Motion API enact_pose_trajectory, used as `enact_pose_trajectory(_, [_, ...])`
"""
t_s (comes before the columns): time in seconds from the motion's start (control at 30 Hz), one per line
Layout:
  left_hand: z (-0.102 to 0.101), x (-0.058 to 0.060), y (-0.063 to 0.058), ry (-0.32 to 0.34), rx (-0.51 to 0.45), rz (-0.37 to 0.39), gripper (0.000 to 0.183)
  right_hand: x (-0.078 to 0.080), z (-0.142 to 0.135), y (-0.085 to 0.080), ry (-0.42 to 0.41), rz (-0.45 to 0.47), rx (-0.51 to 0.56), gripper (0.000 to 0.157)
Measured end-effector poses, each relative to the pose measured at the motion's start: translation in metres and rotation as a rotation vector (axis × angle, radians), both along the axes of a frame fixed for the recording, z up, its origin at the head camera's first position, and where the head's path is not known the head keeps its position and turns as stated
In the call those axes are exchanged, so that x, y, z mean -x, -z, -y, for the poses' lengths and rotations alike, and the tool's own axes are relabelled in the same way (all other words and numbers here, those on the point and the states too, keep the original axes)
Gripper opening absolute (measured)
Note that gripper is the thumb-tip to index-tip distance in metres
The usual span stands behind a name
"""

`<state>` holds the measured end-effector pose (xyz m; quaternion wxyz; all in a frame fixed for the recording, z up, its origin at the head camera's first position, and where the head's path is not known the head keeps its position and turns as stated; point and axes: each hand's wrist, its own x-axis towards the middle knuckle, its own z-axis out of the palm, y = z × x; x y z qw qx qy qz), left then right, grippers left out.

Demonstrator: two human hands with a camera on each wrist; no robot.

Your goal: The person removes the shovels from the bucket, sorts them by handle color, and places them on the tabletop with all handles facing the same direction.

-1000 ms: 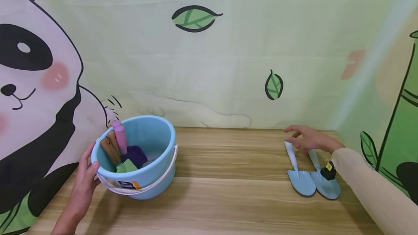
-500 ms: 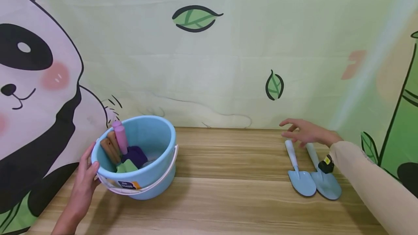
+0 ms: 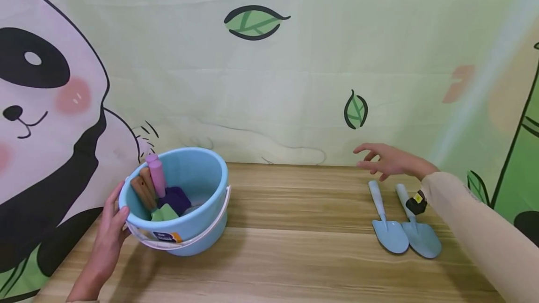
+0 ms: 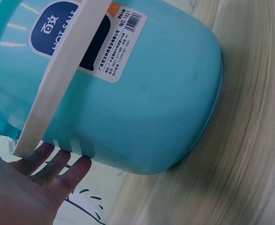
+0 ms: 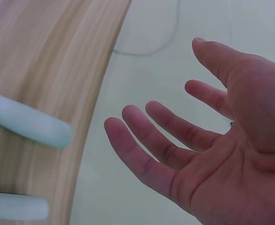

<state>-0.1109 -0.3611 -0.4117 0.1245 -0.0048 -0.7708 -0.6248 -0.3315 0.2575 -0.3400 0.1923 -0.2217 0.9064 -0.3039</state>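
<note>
A light blue bucket (image 3: 202, 176) with a white handle stands on the left of the table. My left hand (image 3: 110, 233) holds its left side near the rim, the fingers (image 4: 69, 176) against the outer wall below the handle. My right hand (image 3: 389, 159) hovers at the table's back right, fingers spread and holding nothing. Below it lie two blue toy shovels, a left shovel (image 3: 390, 236) and a right shovel (image 3: 425, 240) whose blades overlap or touch. In the right wrist view, the right hand's palm (image 5: 240, 173) is seen apart from both shovel handles.
Inside the bucket are pink handles (image 3: 156, 176), brown handles (image 3: 143, 193), a dark blue piece (image 3: 177, 200) and a green piece (image 3: 165, 213). Behind the wooden table (image 3: 294, 256) hangs a pale green cloth (image 3: 294, 83) printed with a panda and leaves.
My right hand has risen and moved left, away from the shovel handles, and its fingers are more spread. The left hand and the bucket have stayed in place.
</note>
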Motion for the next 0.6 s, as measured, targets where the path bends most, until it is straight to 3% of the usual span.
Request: enact_pose_trajectory(0.6, [-0.001,-0.001,0.0,0.014,-0.011,-0.012,0.059,0.002,0.042,-0.04,-0.081,-0.071,-0.043,0.058])
